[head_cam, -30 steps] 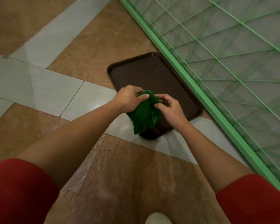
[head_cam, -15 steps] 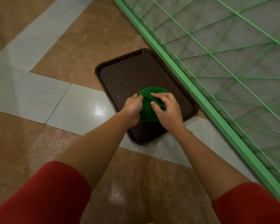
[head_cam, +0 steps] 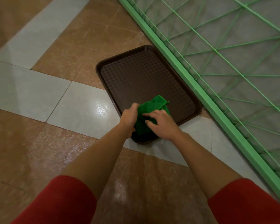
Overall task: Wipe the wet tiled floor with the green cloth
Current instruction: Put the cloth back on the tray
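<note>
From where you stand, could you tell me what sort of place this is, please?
Probably an indoor hall, perhaps a canteen: a glossy floor of brown and grey tiles, a brown serving tray lying on it, and a green frame strung with green cord alongside.

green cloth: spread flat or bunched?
Bunched. The green cloth is crumpled between the left hand and right hand, one corner sticking out over the brown tray.

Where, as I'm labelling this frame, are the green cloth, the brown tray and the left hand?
green cloth [head_cam: 150, 106], head view, middle of the bunched fabric
brown tray [head_cam: 144, 78], head view, bare patterned bottom
left hand [head_cam: 129, 115], head view, back of the hand
</note>
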